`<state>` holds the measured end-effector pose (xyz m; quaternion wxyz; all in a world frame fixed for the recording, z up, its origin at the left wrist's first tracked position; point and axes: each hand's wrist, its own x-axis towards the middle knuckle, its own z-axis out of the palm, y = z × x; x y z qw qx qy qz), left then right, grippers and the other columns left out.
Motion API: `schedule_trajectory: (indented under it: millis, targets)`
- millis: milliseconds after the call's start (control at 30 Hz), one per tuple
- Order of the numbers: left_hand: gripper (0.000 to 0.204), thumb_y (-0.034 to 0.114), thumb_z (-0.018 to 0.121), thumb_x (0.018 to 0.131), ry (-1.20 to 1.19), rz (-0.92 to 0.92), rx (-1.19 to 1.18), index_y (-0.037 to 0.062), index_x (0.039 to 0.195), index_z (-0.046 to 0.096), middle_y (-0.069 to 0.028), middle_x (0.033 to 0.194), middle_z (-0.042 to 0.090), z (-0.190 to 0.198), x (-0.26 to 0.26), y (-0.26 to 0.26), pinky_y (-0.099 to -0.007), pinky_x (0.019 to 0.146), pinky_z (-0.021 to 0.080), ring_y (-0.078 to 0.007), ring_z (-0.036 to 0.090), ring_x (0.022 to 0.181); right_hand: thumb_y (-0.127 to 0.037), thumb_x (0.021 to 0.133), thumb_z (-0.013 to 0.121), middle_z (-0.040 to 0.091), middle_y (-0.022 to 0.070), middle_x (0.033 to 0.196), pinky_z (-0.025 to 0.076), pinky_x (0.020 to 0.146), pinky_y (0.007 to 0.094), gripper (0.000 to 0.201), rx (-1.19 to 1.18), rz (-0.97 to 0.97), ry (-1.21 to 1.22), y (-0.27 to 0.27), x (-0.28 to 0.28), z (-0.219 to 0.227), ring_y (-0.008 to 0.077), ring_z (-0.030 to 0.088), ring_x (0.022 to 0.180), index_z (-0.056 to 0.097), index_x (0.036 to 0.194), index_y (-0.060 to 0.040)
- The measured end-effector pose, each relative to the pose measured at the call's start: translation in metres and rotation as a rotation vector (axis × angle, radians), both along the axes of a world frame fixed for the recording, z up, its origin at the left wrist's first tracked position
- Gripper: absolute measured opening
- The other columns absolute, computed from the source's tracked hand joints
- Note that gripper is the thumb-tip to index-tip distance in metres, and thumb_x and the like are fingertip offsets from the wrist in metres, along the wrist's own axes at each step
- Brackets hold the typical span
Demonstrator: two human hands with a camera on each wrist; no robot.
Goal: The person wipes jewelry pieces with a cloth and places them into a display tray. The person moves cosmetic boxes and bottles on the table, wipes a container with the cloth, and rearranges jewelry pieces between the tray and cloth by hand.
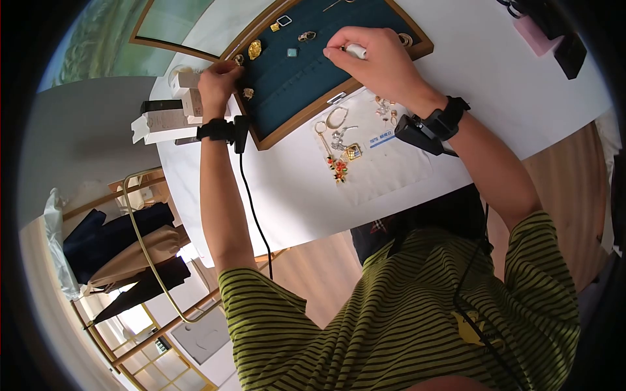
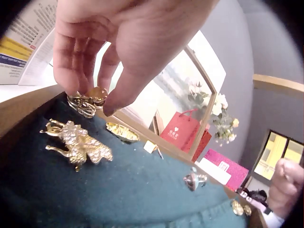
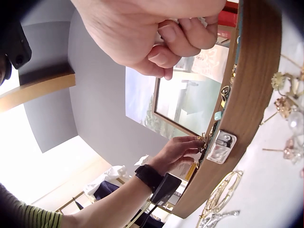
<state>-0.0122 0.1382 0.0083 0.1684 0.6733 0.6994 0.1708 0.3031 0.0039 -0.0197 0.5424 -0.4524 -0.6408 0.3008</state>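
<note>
A wood-framed case with dark blue-green lining holds several jewelry pieces. At its left edge the left hand pinches a gold ornament between thumb and fingers, low over the lining. Beside it lie a textured gold brooch and an oval gold piece. A square pale-blue piece sits farther right. The right hand is above the case's right part, fingers curled round a small white object; in the right wrist view those fingers mostly hide it.
In front of the case, a white cloth bears necklaces, earrings and a bracelet. White boxes stand left of the case. Its glazed lid is raised at the back. A red bag stands behind; a pink item lies far right.
</note>
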Motion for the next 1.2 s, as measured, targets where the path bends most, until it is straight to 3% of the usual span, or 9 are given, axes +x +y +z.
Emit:
schedule_trajectory:
  millis: [33,167,233,400,467,567,633,733,1200]
  targets:
    - [0.033,0.022,0.077,0.077,-0.07,-0.021,0.021,0.0015,0.102,0.072,-0.0083,0.089,0.072,0.004,0.002,-0.002,-0.0272,0.058,0.053,-0.0126,0.067,0.073,-0.019,0.091,0.066,0.068,0.002,0.077,0.04,0.051,0.0221,0.016,0.013,0.002,-0.019,0.0,0.0,0.0,0.0058,0.052,0.059,0.07,0.095,-0.0029]
    - [0.031,0.019,0.077,0.078,-0.244,0.003,0.118,0.0017,0.104,0.071,-0.0058,0.084,0.071,0.018,0.017,-0.024,-0.025,0.058,0.052,-0.0117,0.065,0.068,-0.018,0.091,0.066,0.068,0.0032,0.077,0.043,0.054,0.0227,0.017,-0.009,0.005,-0.043,0.001,0.001,0.001,0.0073,0.055,0.06,0.07,0.094,-0.0025]
    - [0.031,0.016,0.077,0.079,-0.192,-0.038,0.196,0.001,0.104,0.07,-0.0041,0.084,0.07,0.028,0.026,-0.041,-0.024,0.056,0.051,-0.0099,0.064,0.07,-0.018,0.086,0.067,0.069,0.0121,0.076,0.048,0.056,0.0304,0.017,0.2,-0.062,-0.007,0.007,-0.002,-0.01,0.0207,0.064,0.06,0.07,0.09,-0.0022]
    - [0.026,0.01,0.078,0.075,0.073,-0.398,0.361,0.0108,0.1,0.072,-0.0034,0.092,0.068,0.036,0.063,-0.125,-0.0258,0.06,0.049,-0.0136,0.062,0.076,-0.009,0.083,0.066,0.068,0.0187,0.077,0.05,0.063,0.0334,0.015,0.147,-0.033,0.118,0.004,-0.002,-0.005,0.0269,0.069,0.073,0.065,0.082,0.0051]
    - [0.03,0.003,0.077,0.07,0.104,-0.429,0.226,0.0108,0.098,0.071,-0.0027,0.095,0.065,0.043,0.093,-0.172,-0.0267,0.057,0.048,-0.0139,0.061,0.075,-0.009,0.083,0.066,0.068,0.0192,0.077,0.05,0.063,0.0338,0.014,0.225,-0.031,0.141,0.005,-0.002,-0.006,0.0276,0.069,0.072,0.066,0.081,0.0052]
    - [0.036,0.0,0.077,0.066,0.14,-0.596,0.173,0.0114,0.099,0.069,-0.0043,0.1,0.062,0.028,0.107,-0.216,-0.0325,0.074,0.054,-0.0218,0.064,0.082,-0.01,0.082,0.066,0.068,0.0204,0.077,0.05,0.063,0.0343,0.016,0.188,-0.02,0.164,0.004,-0.001,-0.004,0.0289,0.068,0.071,0.067,0.081,0.0055]
    - [0.036,0.002,0.078,0.065,0.078,-0.608,0.093,0.0111,0.098,0.069,-0.0038,0.1,0.061,0.02,0.116,-0.239,-0.0315,0.071,0.056,-0.0201,0.063,0.085,-0.01,0.082,0.066,0.068,0.0204,0.077,0.05,0.064,0.0341,0.016,0.178,-0.032,0.146,0.004,-0.001,-0.004,0.0286,0.068,0.071,0.067,0.081,0.0054]
    - [0.035,-0.003,0.076,0.067,0.089,-0.721,0.101,0.0072,0.1,0.069,-0.0061,0.102,0.062,0.01,0.123,-0.258,-0.0314,0.068,0.055,-0.0209,0.065,0.08,-0.01,0.082,0.066,0.068,0.0204,0.077,0.05,0.064,0.0339,0.015,0.16,-0.035,0.124,0.003,-0.001,-0.003,0.028,0.068,0.071,0.067,0.081,0.0054]
    - [0.032,0.002,0.077,0.069,0.163,-0.726,0.124,0.0086,0.099,0.068,-0.0033,0.101,0.062,0.011,0.134,-0.242,-0.0327,0.066,0.054,-0.0205,0.065,0.076,-0.009,0.083,0.065,0.068,0.0209,0.079,0.05,0.064,0.0328,0.016,0.103,-0.006,0.131,0.001,0.0,0.0,0.026,0.068,0.071,0.067,0.082,0.0063]
